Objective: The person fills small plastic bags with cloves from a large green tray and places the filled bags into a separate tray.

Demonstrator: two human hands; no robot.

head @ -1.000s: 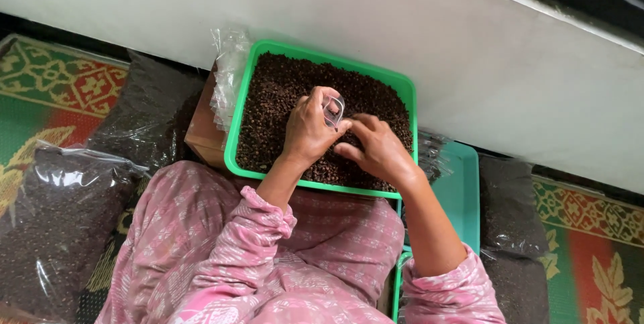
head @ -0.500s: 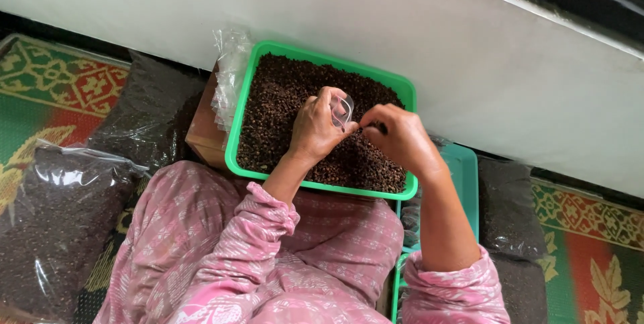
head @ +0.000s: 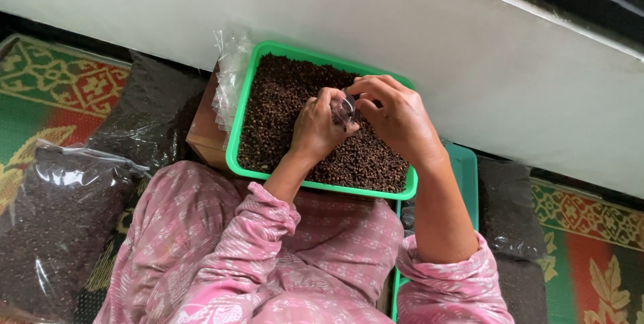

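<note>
Over the far half of the green tray (head: 236, 137), which is heaped with small dark brown pieces (head: 282, 106), the two hands meet around a small clear plastic item (head: 345, 105). What that item is cannot be made out: only a glint of it shows between the fingers, and most of it is covered. The left hand (head: 315, 129) has its fingers curled together and pinches the item from the near side; the right hand (head: 396, 116) arches over it from the far right, fingertips pressed to its top edge, thumb hidden beneath. The tray's near edge rests against the lap in pink patterned cloth (head: 201, 243), and its left edge lies on a brown box (head: 204, 139), of which just a corner shows. Crumpled clear plastic (head: 231, 76) hangs at the tray's far left corner. A teal tray (head: 463, 176) peeks out under the right forearm, mostly covered. Clear bags of the same dark pieces (head: 60, 223) lie left, cut by the frame's edge, on a patterned mat (head: 54, 82).
</note>
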